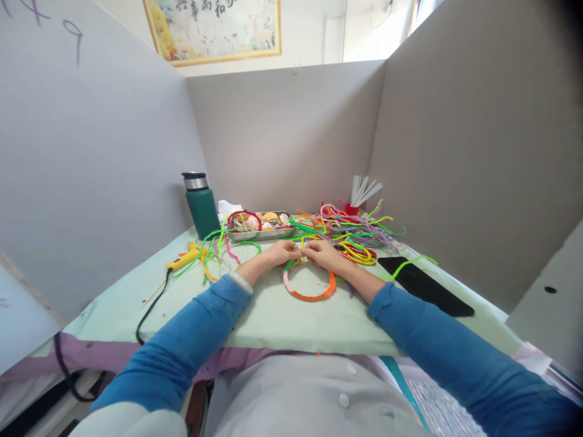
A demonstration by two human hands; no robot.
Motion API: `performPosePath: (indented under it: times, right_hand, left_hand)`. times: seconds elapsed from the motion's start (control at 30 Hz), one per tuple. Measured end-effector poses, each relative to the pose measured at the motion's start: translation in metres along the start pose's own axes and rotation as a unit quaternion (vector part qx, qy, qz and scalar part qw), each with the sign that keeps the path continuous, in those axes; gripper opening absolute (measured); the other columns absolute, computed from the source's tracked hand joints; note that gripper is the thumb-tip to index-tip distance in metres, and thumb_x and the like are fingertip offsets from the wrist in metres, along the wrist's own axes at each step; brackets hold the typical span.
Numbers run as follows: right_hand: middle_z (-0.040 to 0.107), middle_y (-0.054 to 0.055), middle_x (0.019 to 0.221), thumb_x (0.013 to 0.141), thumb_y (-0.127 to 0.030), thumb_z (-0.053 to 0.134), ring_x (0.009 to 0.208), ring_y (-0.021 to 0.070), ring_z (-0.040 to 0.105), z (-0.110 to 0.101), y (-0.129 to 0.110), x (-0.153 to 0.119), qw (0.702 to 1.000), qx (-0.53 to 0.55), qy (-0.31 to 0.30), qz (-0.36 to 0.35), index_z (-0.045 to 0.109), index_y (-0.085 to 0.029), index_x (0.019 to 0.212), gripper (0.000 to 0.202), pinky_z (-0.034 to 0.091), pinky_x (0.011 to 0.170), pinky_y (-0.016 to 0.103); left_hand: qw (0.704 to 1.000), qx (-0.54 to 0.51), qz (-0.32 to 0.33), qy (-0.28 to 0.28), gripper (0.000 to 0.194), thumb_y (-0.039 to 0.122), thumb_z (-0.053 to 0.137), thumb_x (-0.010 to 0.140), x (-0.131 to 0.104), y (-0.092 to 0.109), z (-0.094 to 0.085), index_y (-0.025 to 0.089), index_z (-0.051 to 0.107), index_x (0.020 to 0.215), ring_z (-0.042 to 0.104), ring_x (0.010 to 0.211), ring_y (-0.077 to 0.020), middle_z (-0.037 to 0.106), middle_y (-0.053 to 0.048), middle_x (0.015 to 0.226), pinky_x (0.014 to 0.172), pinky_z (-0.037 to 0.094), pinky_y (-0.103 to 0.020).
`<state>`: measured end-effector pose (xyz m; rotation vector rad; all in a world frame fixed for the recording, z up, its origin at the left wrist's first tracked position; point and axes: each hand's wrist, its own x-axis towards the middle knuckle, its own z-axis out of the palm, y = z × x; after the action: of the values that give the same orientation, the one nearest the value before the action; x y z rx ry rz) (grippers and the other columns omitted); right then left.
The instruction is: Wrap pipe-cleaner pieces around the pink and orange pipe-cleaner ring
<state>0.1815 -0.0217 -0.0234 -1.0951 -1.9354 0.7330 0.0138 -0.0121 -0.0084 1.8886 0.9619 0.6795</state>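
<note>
A ring wrapped in fuzzy pipe cleaner point(314, 298) lies at the middle of the table, with orange, pink and green sections. My left hand point(281, 252) and my right hand point(323, 254) meet at its far side, fingers pinched together almost tip to tip. Between the fingertips a bit of yellow pipe cleaner point(303, 242) shows, apparently held by both hands. The far part of the ring is hidden behind my fingers.
At the back stands a metal tray point(277, 232) of shells, left of a heap of coloured pipe cleaners point(350, 224). A green bottle point(203, 209) and a yellow glue gun point(182, 257) are at left. A black phone-like slab point(428, 288) lies at right. Grey partitions point(291, 139) enclose the table.
</note>
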Motion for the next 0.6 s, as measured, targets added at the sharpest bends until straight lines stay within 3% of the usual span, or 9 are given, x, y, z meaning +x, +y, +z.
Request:
performPosePath:
  times: [0.6]
  right_hand:
    - [0.050, -0.001, 0.052, 0.073, -0.039, 0.044, 0.047, 0.0072, 0.038, 0.0006, 0.0070, 0.0028, 0.999, -0.041, 0.003, -0.027, 0.053, -0.013, 0.061, 0.030, 0.026, 0.045, 0.020]
  left_hand:
    - [1.000, 0.020, 0.014, -0.011, 0.029, 0.039, 0.056, 0.067, 0.0038, -0.0067, -0.0010, 0.013, 0.050, 0.077, 0.047, 0.043, -0.0053, 0.061, -0.002, 0.070, 0.040, 0.034, -0.017]
